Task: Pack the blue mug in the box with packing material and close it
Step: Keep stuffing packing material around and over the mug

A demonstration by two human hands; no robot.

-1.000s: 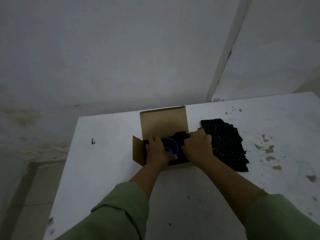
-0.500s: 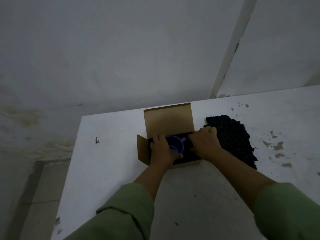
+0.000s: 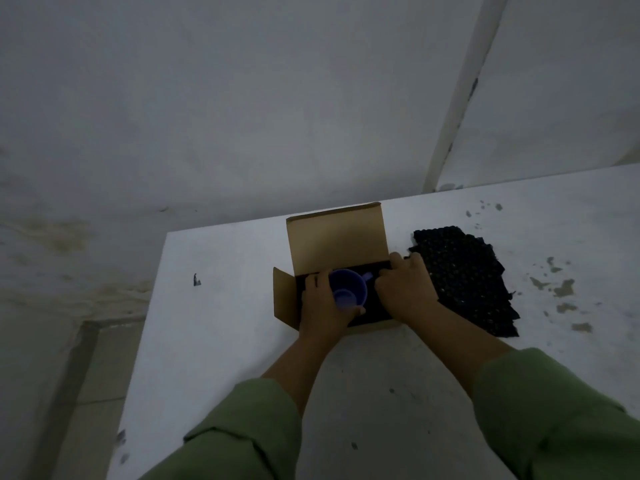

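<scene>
Since the earlier frames the right hand (image 3: 405,289) has shifted toward the right end of the box (image 3: 332,237), and the mug's handle now shows clear of it, while the left hand (image 3: 323,306) keeps its place at the mug's left side.

The blue mug (image 3: 348,292) sits upright inside the open cardboard box, mouth up, its handle pointing toward the far right. The left hand's grip is closed on the mug: fingers wrap the left wall and the thumb lies along the near rim. Dark packing material (image 3: 372,303) lines the inside of the box around the mug, filling the space to its right and along the far wall. The right hand rests curled over the right end of the box, fingers bent down onto the dark lining; whether its grip actually pinches the lining or only presses on it cannot be told.

The box stands on the white table (image 3: 221,306) with its long lid flap raised upright at the back and a short side flap folded outward on the left. Just to the right of the box, touching the right hand's knuckles, a loose black bubble-wrap sheet (image 3: 464,282) lies flat on the table. Both forearms wear green sleeves (image 3: 547,417) pushed up from the wrists.
</scene>
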